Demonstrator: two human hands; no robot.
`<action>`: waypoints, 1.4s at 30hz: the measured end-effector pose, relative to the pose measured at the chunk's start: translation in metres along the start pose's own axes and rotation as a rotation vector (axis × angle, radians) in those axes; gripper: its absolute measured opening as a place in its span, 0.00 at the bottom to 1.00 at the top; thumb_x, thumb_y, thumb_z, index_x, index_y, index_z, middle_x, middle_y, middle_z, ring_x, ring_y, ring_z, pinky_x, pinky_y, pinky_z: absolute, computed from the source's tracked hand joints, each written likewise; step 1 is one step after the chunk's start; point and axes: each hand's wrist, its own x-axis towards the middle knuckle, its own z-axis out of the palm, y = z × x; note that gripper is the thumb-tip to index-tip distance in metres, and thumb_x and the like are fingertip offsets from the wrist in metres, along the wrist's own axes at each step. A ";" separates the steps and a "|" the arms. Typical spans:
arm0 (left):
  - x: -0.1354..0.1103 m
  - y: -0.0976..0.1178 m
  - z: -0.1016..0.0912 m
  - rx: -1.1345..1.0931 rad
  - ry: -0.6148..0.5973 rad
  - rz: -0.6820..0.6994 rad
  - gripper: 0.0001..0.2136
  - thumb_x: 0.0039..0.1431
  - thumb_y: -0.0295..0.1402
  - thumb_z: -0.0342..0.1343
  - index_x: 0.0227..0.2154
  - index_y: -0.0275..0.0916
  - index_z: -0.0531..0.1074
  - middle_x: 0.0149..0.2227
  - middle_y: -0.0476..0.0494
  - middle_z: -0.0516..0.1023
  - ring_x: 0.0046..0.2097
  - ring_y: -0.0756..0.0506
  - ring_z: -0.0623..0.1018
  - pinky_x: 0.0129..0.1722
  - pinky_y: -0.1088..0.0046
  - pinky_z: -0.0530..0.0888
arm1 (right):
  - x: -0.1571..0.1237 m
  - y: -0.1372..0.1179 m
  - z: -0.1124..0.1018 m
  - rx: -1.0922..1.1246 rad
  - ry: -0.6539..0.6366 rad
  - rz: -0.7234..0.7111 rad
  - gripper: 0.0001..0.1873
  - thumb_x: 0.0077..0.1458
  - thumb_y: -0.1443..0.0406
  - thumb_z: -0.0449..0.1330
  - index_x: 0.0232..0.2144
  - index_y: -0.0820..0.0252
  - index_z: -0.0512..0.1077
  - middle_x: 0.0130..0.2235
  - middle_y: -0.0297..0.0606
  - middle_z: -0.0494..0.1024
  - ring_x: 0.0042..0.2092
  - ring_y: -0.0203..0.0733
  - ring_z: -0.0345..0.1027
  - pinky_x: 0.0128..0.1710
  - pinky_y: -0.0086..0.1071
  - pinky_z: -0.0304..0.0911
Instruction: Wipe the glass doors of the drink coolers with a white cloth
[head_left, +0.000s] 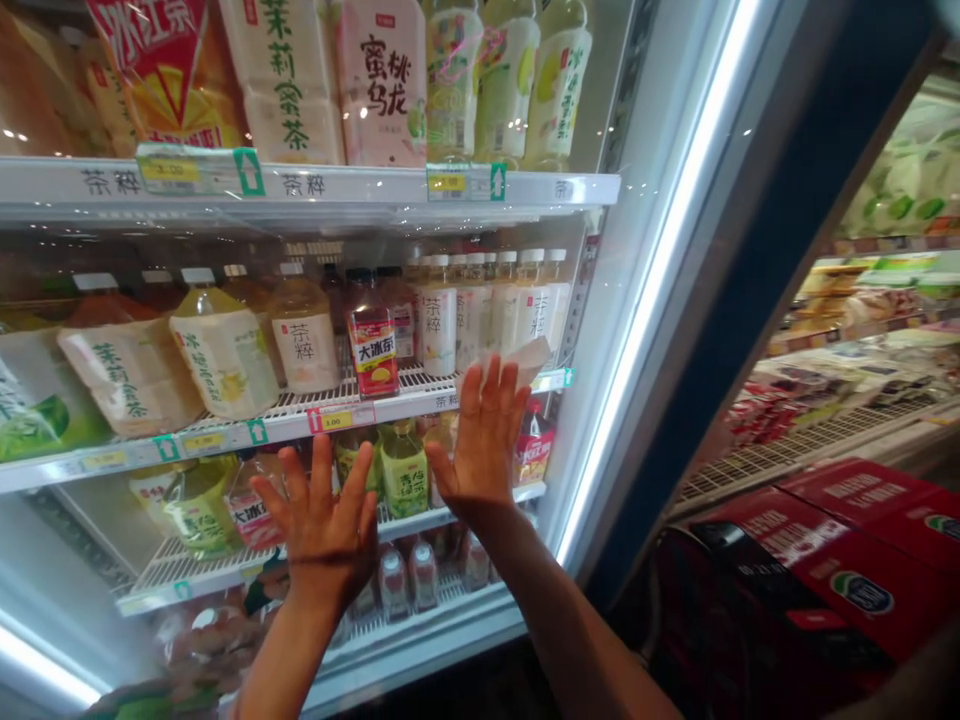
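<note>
My left hand (326, 525) is raised with its fingers spread and holds nothing. It is in front of the lower shelves, nearest to a green-labelled drink bottle (403, 470) and a bottle with a pink label (255, 500). Higher and to the right, my right hand (486, 445) is also open, palm turned toward the drinks cooler (585, 330). Behind its fingertips is a pale, flat strip (529, 360) whose kind I cannot make out. A small red-labelled bottle of iced tea (373, 345) stands on the middle shelf. Whether either hand touches glass, I cannot tell.
Large tea bottles (281, 90) line the upper shelf (375, 185), which carries price tags. More bottles (124, 350) fill the middle shelf. A bright light strip (667, 250) runs down the cooler's right side. Red boxes (832, 570) and another stocked shelf (817, 370) are at the right.
</note>
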 end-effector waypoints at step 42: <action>0.080 -0.175 -0.105 0.109 0.150 0.097 0.36 0.65 0.31 0.52 0.72 0.53 0.44 0.76 0.49 0.33 0.75 0.39 0.32 0.71 0.43 0.28 | 0.146 -0.141 -0.005 0.026 -0.284 -1.066 0.47 0.63 0.38 0.48 0.71 0.62 0.49 0.74 0.37 0.51 0.76 0.43 0.32 0.75 0.48 0.37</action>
